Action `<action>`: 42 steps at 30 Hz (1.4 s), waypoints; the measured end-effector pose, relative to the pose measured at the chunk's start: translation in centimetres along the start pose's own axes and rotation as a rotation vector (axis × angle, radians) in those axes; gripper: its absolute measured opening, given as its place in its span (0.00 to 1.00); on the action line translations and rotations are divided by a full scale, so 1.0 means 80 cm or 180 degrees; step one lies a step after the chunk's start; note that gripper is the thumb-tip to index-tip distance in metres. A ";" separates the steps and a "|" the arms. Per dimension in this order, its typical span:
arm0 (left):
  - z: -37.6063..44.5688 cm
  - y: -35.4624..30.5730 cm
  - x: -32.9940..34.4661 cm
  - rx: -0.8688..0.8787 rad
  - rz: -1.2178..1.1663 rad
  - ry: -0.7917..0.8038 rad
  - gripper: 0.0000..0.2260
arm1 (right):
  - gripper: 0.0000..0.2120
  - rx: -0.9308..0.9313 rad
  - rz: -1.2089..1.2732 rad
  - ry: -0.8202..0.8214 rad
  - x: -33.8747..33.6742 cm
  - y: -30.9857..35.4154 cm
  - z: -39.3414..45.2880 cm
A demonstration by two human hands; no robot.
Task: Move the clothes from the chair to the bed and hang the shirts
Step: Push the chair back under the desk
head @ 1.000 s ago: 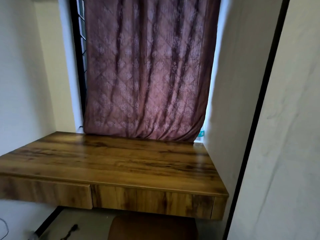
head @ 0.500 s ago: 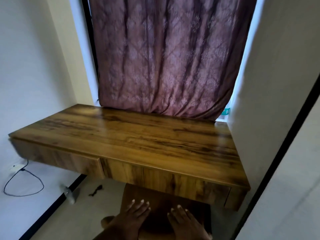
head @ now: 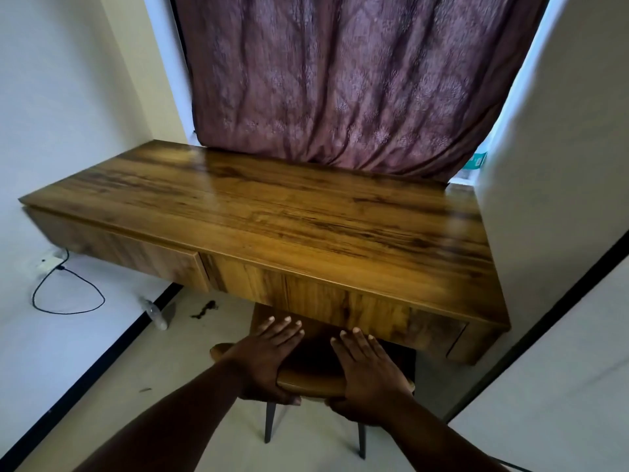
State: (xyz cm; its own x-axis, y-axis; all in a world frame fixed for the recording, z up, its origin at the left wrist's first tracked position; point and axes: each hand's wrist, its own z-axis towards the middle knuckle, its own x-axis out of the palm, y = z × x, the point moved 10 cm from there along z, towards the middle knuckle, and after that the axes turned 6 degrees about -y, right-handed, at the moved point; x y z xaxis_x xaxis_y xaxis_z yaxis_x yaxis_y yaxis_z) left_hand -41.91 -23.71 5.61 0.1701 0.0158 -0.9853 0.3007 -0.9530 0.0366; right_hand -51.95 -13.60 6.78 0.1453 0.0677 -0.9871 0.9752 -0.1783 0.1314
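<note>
A wooden chair (head: 315,381) with dark metal legs stands half tucked under the wooden desk (head: 306,216). My left hand (head: 269,356) lies on the left of its seat, fingers flat on top and thumb hooked under the near edge. My right hand (head: 369,367) grips the right of the seat the same way. The part of the seat that shows carries no clothes. No shirts, hangers or bed are in view.
A maroon curtain (head: 340,80) hangs behind the desk. A black cable (head: 68,296) runs from a wall socket at the left, and a small bottle (head: 155,311) lies on the floor by the skirting. A white panel with a black edge (head: 561,386) closes in the right side.
The view has tilted down over the desk. Both hands came in from below and now grip the chair seat's near edge, further forward than half a second ago.
</note>
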 end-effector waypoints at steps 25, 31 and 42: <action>0.076 0.069 -0.040 0.0146 0.0051 -0.0900 0.54 | 0.59 0.0295 0.0120 -0.0553 -0.014 -0.045 0.098; 0.081 0.081 -0.035 0.0210 0.0153 -0.0797 0.54 | 0.60 0.0617 0.0303 -0.0504 -0.012 -0.050 0.108; 0.098 0.101 -0.034 0.0378 0.0399 -0.1034 0.54 | 0.59 0.0711 0.0045 -0.0716 -0.011 -0.049 0.121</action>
State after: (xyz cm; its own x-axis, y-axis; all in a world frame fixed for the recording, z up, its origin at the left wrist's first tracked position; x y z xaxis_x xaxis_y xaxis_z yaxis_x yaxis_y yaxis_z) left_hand -47.31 -33.82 7.31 -0.1138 -0.1820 -0.9767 0.1822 -0.9702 0.1596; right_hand -57.51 -22.44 6.26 0.0938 -0.1509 -0.9841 0.9088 -0.3907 0.1465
